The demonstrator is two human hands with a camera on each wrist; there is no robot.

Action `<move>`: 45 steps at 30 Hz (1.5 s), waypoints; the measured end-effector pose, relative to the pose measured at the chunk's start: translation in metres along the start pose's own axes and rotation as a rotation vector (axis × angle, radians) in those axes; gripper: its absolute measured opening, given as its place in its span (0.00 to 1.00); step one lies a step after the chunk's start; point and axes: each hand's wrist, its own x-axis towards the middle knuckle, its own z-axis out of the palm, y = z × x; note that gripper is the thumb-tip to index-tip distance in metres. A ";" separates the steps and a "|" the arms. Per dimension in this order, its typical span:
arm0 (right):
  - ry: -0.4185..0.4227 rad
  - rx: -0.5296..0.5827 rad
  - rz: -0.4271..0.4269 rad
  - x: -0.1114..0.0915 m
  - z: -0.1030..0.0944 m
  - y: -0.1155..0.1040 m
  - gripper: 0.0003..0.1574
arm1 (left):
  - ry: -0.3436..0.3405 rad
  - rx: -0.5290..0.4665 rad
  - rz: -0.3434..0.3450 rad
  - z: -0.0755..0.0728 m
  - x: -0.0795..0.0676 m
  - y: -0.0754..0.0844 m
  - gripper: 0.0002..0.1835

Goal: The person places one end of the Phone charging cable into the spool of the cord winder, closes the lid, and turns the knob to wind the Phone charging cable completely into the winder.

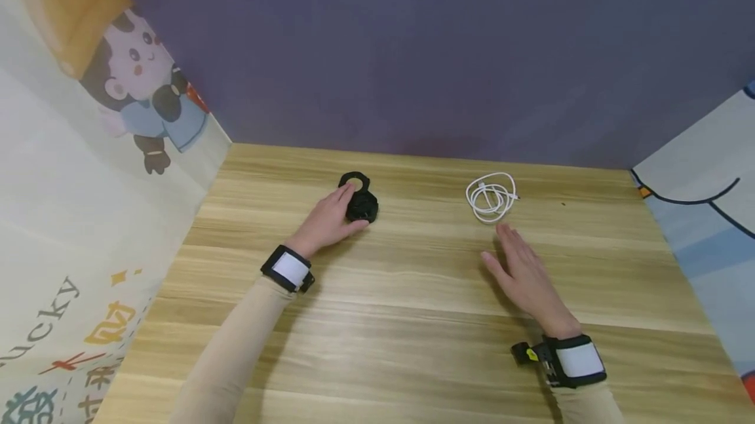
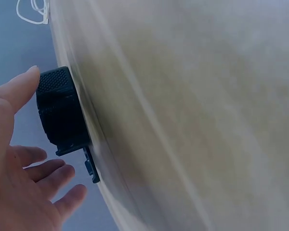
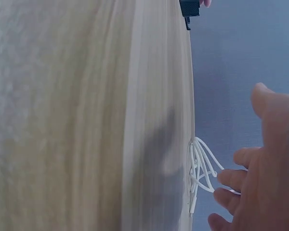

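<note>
On the wooden table lies a black round gadget with a flat ring folded out at its far side. Its thick body has a textured patch in the left wrist view. My left hand is at its left side, thumb near the body's front edge and fingertips by the ring. Those fingers are spread, not wrapped round it. A coiled white cable lies farther right. Just in front of the cable, my right hand hovers with loosely extended fingers, holding nothing. The cable loops show beyond its fingertips in the right wrist view.
The light wooden table ends at a dark blue wall at the back. A wall with cartoon pictures stands at the left, another printed surface at the right. Both wrists wear black straps.
</note>
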 end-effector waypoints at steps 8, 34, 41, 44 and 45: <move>-0.013 0.011 -0.002 -0.003 0.002 0.000 0.46 | 0.004 -0.001 0.015 0.002 0.006 0.001 0.49; -0.020 -0.013 -0.029 -0.002 0.007 -0.006 0.46 | -0.044 0.017 -0.021 0.001 0.009 0.010 0.48; -0.019 -0.021 -0.055 -0.002 0.011 -0.009 0.46 | -0.001 0.019 0.021 0.000 0.007 0.017 0.47; -0.024 -0.030 -0.071 -0.001 0.012 -0.009 0.46 | 0.023 0.031 0.054 0.001 0.006 0.021 0.46; -0.028 -0.030 -0.074 -0.001 0.013 -0.010 0.46 | 0.033 0.037 0.065 0.001 0.006 0.023 0.46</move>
